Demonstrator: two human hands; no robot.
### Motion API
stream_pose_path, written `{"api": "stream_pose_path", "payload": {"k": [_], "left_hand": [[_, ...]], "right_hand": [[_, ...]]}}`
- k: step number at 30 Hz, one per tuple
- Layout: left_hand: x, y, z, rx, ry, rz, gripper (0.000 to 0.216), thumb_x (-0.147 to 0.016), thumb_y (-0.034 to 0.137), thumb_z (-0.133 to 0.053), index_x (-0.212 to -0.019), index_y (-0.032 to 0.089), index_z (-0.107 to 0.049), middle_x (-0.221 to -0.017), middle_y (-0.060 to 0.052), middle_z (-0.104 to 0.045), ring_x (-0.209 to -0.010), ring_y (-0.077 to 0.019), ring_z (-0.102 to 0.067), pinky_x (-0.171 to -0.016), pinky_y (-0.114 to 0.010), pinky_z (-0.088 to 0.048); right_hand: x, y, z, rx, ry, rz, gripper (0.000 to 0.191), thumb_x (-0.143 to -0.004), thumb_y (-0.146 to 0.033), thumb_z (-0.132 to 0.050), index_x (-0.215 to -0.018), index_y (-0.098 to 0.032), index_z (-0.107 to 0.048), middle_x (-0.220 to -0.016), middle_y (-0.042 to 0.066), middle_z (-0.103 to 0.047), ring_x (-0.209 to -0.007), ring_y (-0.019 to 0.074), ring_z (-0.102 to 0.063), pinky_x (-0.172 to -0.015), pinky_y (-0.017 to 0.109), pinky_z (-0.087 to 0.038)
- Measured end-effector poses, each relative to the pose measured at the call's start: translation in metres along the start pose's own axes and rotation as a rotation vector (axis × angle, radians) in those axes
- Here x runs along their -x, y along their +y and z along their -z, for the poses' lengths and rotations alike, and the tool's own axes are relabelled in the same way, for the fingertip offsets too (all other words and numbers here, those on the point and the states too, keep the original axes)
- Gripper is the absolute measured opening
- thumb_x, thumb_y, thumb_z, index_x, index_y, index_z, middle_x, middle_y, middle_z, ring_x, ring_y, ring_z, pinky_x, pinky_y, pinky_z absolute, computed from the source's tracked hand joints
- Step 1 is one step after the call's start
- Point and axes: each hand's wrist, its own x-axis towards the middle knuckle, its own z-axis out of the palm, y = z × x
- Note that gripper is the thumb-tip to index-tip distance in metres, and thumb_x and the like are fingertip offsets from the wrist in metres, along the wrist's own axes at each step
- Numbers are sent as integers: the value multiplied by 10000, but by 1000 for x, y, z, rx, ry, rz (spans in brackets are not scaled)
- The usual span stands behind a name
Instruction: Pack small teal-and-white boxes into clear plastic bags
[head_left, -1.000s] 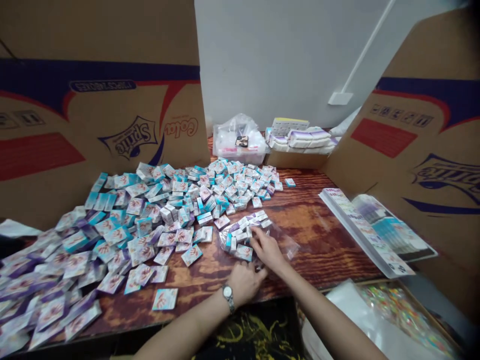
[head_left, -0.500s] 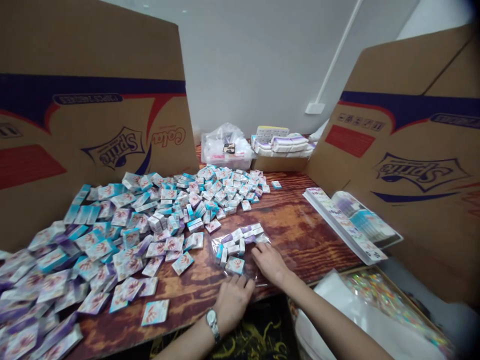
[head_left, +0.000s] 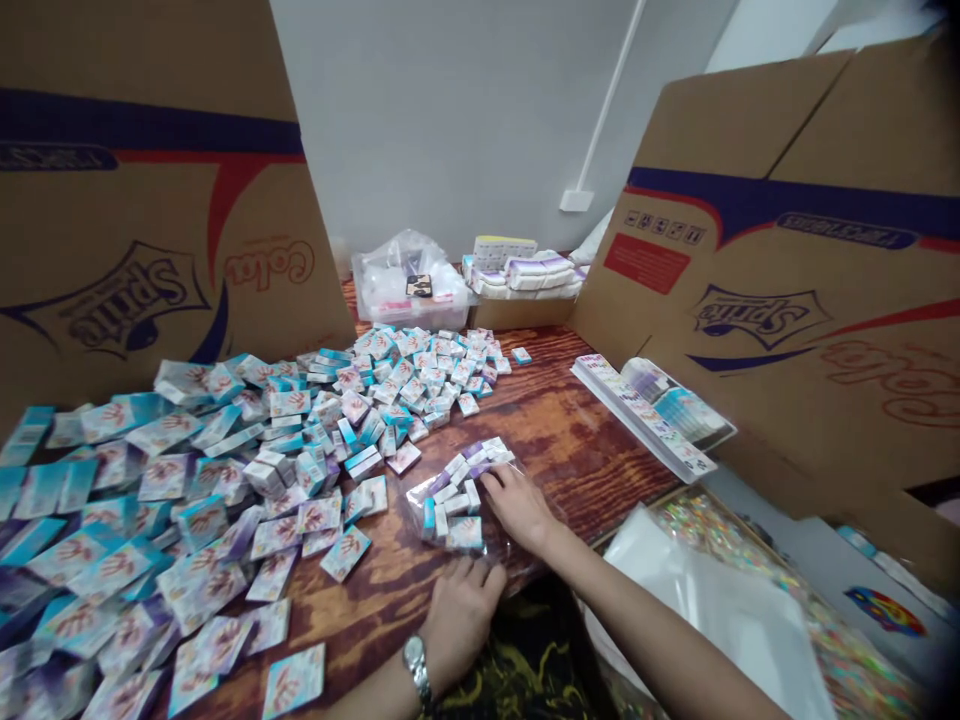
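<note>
A clear plastic bag (head_left: 517, 462) lies flat on the table near its front edge, with several small white, purple and blue boxes (head_left: 463, 532) in it, some in a row and some askew. My left hand (head_left: 463, 608), with a watch on the wrist, has its fingers curled over the bag's near edge. At the bag's right side, my right hand (head_left: 519, 512) rests with bent, slightly parted fingers, the tips against the boxes. Its thumb is hidden. Left of the bag spreads a large loose heap of similar boxes (head_left: 202, 520) with a hand picture on them.
Large cardboard cartons stand at the left (head_left: 150, 230) and right (head_left: 750, 250). A plastic tub (head_left: 409, 305) and a carton of packets (head_left: 525, 312) stand at the back. Printed cards (head_left: 645, 415) lie on the right. Below them are white plastic sheets (head_left: 705, 590) and a colourful-filled box.
The view has turned right, so the table things appear further left. My right fingers have pushed slightly further along the boxes in the bag; my left hand stays at its near edge.
</note>
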Motion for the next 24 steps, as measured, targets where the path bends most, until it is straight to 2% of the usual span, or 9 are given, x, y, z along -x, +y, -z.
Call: {"api": "stream_pose_path", "payload": {"k": [4,7,9,14,19,22,24], "left_hand": [[6,-3,0,-98,65,-93,263,-862,118,-486,-1119,177,-490,-1004,-73,-617,-855,-194,-567,-766,-337,-482],[8,-5,-3,-138,98,-121,266,-859,123,-489,-1123,159,-493,-940,-82,-621,-812,-196,-577,-751,-348,-488],[8,-6,-5,-141,102,-124,271,-861,136,-488,-1131,155,-488,-880,-74,-615,-776,-196,-578,-723,-350,-490],[7,-4,-4,-100,90,-148,230,-855,143,-488,-1084,154,-511,-825,-59,-607,-735,-186,-577,-688,-329,-483],[11,-3,4,-43,26,-158,199,-850,157,-495,-1043,167,-541,-824,-55,-628,-748,-189,-596,-662,-298,-484],[20,-6,9,24,7,-224,382,-842,150,-487,-1219,204,-460,-817,-43,-639,-698,-160,-600,-614,-247,-472],[30,-10,12,126,52,-284,398,-847,149,-462,-1240,209,-451,-722,-16,-625,-609,-140,-582,-557,-222,-453]], "right_hand": [[13,1,5,-89,-13,58,259,-926,-205,-363,-1096,-212,-558,-1030,80,-580,-913,186,-548,-786,278,-447],[22,3,6,-177,-24,178,243,-938,-241,-362,-1043,-224,-581,-945,57,-595,-884,164,-552,-781,253,-444],[25,3,6,-230,-16,216,218,-922,-242,-403,-1063,-229,-568,-966,51,-593,-882,156,-560,-773,243,-451],[17,-5,4,-277,39,215,279,-895,-249,-457,-1169,-228,-502,-1128,75,-553,-935,161,-580,-770,247,-471],[7,-17,1,19,31,73,224,-929,-287,-404,-1064,-228,-572,-898,62,-616,-788,174,-611,-634,228,-439],[12,-18,5,36,25,54,245,-923,-311,-424,-1123,-228,-540,-868,58,-627,-745,176,-616,-601,226,-412],[20,-18,9,-20,18,60,255,-927,-331,-414,-1132,-227,-527,-886,54,-628,-744,170,-615,-607,225,-409]]}}
